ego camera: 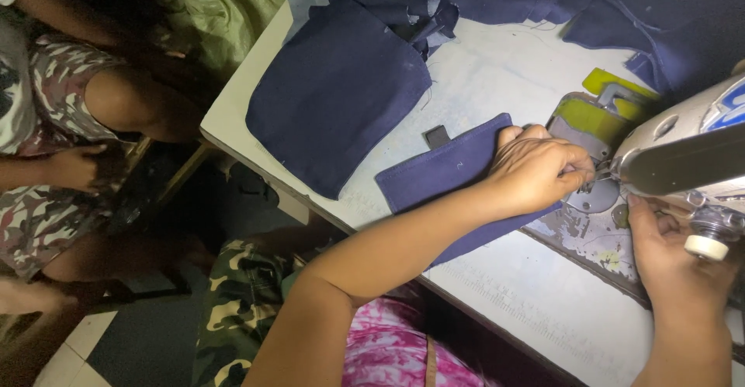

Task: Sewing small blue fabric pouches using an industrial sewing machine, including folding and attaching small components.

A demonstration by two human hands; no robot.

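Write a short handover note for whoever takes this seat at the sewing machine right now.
Left hand: pressing the navy cloth piece flat, fingertips at the needle area of the sewing machine.
Right hand: on the machine bed under the head, fingers raised toward the presser foot; grip unclear.
A larger navy piece lies on the white table, with more navy cloth heaped at the far edge.
Done: cloth edge brought to the needle. Left: the seam; no stitching is visible.
Another person sits at the left.

A white table is seen. Dark blue cloth pieces are laid near its left edge, a sewing machine at its right.
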